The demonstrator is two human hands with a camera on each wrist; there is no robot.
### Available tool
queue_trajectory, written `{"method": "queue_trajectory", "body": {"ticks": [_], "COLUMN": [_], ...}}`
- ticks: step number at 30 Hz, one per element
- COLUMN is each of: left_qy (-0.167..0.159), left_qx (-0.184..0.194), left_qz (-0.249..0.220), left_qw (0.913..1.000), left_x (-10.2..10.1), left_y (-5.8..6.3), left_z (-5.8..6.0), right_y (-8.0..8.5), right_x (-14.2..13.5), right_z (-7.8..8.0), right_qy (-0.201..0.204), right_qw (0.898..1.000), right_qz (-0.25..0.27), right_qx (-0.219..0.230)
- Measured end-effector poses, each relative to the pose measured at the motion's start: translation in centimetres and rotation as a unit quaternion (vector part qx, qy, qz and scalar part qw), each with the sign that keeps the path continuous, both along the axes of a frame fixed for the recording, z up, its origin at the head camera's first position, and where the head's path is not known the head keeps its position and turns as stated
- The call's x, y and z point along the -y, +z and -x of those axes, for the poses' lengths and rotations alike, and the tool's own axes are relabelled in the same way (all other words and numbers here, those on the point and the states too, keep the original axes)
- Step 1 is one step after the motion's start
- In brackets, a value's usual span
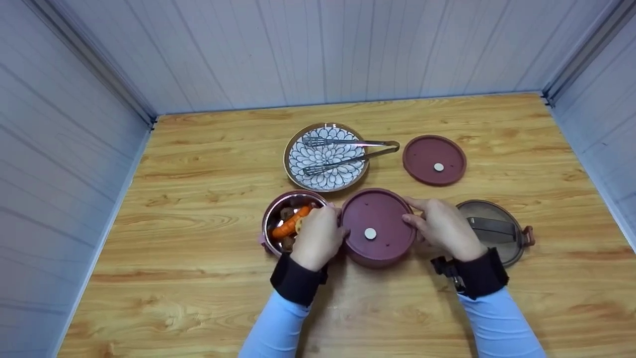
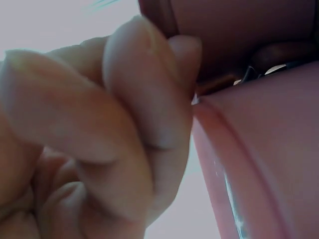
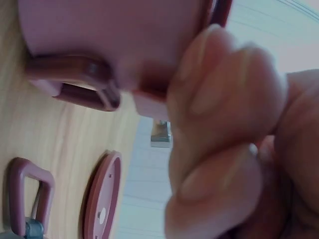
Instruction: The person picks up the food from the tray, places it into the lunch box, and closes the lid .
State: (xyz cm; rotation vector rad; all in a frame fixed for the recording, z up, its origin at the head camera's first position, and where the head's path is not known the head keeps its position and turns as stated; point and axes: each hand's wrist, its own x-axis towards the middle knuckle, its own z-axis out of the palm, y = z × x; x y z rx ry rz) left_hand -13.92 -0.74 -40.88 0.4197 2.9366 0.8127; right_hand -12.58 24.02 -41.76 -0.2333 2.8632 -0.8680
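Observation:
A round maroon pot [image 1: 375, 261] carries a maroon lid [image 1: 377, 214] with a white knob-like dot on top. My left hand [image 1: 318, 233] holds the lid's left edge, its thumb at the rim and its other fingers curled; their exact contact is partly hidden. On the opposite side, my right hand [image 1: 444, 226] pinches the lid's rim, thumb on top and fingertips [image 3: 214, 84] against the edge. Left of this pot is an uncovered pot [image 1: 267, 219] with a shiny inside, holding a carrot [image 1: 285, 228] and other food pieces; my left hand covers part of it.
Behind the pots, metal tongs [image 1: 343, 142] lie across a petal-patterned plate [image 1: 325, 185]. To its right is a second flat maroon lid [image 1: 430, 154]. A translucent grey-brown oval lid [image 1: 489, 214] with a maroon side handle [image 1: 528, 236] lies beside my right hand. Panels wall the table's back and sides.

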Motion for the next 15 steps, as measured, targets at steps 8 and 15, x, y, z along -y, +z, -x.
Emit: {"method": "queue_trajectory", "body": {"ticks": [8,15], "left_qy": [0.004,0.015], "left_qx": [-0.036,-0.018], "left_qz": [0.044,0.047], "left_qw": [0.9984,0.9986], "left_x": [-1.5,-1.5], "left_y": [-0.1,-0.3], "left_z": [-0.8,-0.8], "right_y": [0.0,-1.5], "right_x": [-0.9,-2.0], "right_z": [0.1,1.1], "right_qy": [-0.036,-0.056], "right_qw": [0.997,0.979], "right_qz": [0.051,0.156], "right_qx": [0.053,0.121]}}
